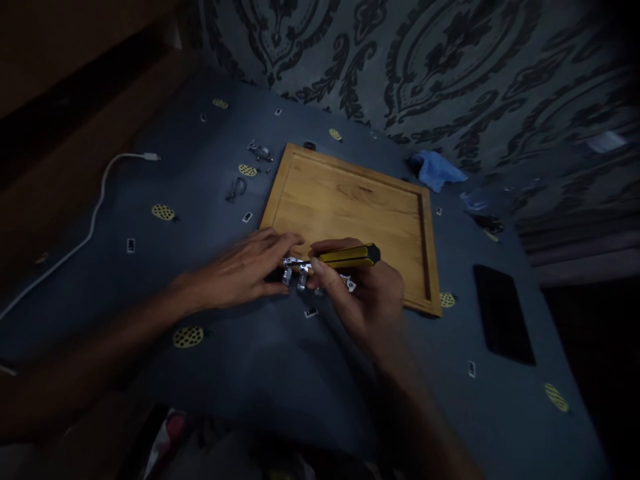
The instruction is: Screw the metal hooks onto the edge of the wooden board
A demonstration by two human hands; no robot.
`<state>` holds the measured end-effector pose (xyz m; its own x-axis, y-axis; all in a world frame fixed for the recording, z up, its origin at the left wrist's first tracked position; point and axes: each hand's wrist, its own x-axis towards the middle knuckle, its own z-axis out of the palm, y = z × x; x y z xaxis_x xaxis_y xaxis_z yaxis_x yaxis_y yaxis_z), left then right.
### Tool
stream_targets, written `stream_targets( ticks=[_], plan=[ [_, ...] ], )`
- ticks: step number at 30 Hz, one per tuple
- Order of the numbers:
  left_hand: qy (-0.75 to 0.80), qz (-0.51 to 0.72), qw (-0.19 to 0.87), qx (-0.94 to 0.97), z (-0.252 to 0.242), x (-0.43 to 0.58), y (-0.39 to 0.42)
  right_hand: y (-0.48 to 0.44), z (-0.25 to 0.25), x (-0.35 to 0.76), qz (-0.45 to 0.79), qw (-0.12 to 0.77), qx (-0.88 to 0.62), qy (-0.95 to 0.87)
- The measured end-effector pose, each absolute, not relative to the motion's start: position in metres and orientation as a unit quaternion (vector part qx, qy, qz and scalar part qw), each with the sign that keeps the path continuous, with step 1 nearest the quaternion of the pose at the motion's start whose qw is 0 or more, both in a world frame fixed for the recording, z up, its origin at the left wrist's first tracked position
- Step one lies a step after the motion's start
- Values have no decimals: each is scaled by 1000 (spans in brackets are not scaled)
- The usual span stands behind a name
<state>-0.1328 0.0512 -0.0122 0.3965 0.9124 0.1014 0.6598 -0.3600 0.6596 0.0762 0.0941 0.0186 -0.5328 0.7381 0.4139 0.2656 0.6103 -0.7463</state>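
In the head view, my right hand (363, 297) is closed around a screwdriver with a yellow and black handle (347, 257). Its dark shaft points left, to shiny metal cabinet hinges (302, 277) by the near edge of a framed wooden panel (350, 207). My left hand (245, 270) has its fingers and thumb on either side of the leftmost hinge, holding it. Between the two hands, the screwdriver tip and the contact point are too small to make out. Part of the metal is hidden behind my right fingers.
Two more metal hinges (260, 152) lie on the blue patterned tablecloth (240, 373) left of the panel. A white cable (103, 193) runs along the left. A blue cloth (436, 170) lies at the back right, and a dark flat phone or tablet (503, 313) on the right.
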Motion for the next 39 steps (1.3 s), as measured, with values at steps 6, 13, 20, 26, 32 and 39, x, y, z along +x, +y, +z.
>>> stream_targets(
  ticks=[6, 13, 20, 26, 32, 39],
  plan=[
    [489, 245, 272, 792, -13, -133, 52, 87, 12, 67, 345, 421, -349, -763],
    [494, 246, 267, 790, -15, -133, 51, 95, 14, 71, 238, 404, -339, -815],
    [499, 231, 267, 791, -12, -133, 51, 104, 29, 75, 245, 336, -279, -866],
    [498, 225, 275, 791, -8, -133, 52, 122, 47, 77, 331, 246, -212, -886],
    [502, 218, 275, 790, -8, -134, 53, 136, 59, 81, 403, 171, -183, -880],
    [505, 225, 286, 783, -10, -134, 52, 133, 53, 83, 375, 202, -196, -883]
  ],
)
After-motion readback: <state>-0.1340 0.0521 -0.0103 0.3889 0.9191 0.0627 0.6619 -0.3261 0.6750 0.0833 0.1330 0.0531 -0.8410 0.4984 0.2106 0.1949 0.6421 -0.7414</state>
